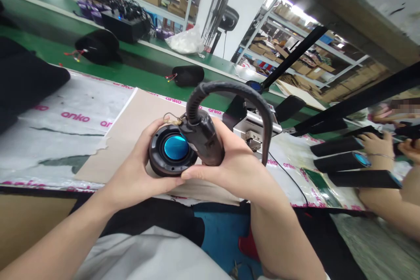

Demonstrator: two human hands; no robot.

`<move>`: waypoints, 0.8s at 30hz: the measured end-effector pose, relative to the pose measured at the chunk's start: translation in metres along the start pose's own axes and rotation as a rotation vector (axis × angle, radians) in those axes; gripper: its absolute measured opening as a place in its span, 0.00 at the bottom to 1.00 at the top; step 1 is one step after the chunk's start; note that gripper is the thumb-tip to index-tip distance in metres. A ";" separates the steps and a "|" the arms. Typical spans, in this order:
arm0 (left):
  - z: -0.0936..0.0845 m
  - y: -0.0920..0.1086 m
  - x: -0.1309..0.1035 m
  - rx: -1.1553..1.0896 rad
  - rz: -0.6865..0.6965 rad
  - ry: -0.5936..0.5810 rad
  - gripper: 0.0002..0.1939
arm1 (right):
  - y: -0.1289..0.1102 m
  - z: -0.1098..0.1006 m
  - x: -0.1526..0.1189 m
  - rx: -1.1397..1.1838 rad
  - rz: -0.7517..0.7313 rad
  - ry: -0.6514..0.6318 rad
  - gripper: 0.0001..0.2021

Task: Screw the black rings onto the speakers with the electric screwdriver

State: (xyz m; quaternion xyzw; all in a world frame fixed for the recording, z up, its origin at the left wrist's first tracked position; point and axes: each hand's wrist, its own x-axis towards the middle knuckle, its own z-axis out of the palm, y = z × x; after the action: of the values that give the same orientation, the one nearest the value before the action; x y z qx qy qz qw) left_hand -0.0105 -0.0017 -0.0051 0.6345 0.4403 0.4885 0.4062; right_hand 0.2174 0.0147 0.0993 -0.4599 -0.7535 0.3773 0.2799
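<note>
My left hand (134,175) is wrapped round a black cylindrical speaker (156,162), whose round end with a shiny blue centre faces me. Several small holes dot its black rim. My right hand (236,162) grips a black powered screwdriver (210,140) by its body. A thick black cable (267,122) arches up from its top and bends down to the right. The screwdriver lies over the right part of the speaker's face, so its tip is hidden from me. My right thumb touches the speaker's lower edge near my left thumb.
Beige cardboard (111,148) lies under my hands. Behind it are a black speaker body with loose wires (188,75) and a metal device (254,127). At right, a co-worker's hand (377,148) is by several black cylinders (337,162). A black bar (354,96) slants overhead.
</note>
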 end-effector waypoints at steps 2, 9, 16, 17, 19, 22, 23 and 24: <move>0.000 0.000 0.000 0.000 0.006 -0.002 0.57 | -0.002 -0.003 0.003 -0.048 -0.009 -0.016 0.39; 0.003 -0.010 -0.005 -0.082 0.049 0.013 0.57 | -0.010 0.013 -0.010 -0.108 -0.008 0.067 0.33; 0.004 -0.001 0.000 -0.133 0.069 -0.030 0.56 | -0.007 0.010 -0.006 -0.013 0.105 0.072 0.36; 0.004 0.000 0.001 -0.120 0.075 -0.023 0.55 | -0.007 0.008 -0.002 0.016 0.105 0.058 0.37; 0.003 0.000 0.002 -0.115 0.071 -0.021 0.55 | -0.009 0.005 0.004 0.066 0.089 0.028 0.38; 0.000 -0.002 0.002 -0.131 0.064 -0.044 0.58 | -0.007 0.007 0.006 0.120 0.092 0.025 0.39; -0.001 -0.003 0.003 -0.140 0.070 -0.050 0.60 | -0.006 0.009 0.005 0.117 0.103 0.033 0.39; -0.002 -0.002 0.004 -0.152 0.077 -0.049 0.64 | -0.003 0.010 0.004 0.110 0.110 0.049 0.39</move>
State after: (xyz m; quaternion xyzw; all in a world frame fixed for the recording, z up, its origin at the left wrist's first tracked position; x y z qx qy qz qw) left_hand -0.0125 0.0027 -0.0060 0.6301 0.3671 0.5202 0.4445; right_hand 0.2062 0.0142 0.0965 -0.4937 -0.6980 0.4217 0.3019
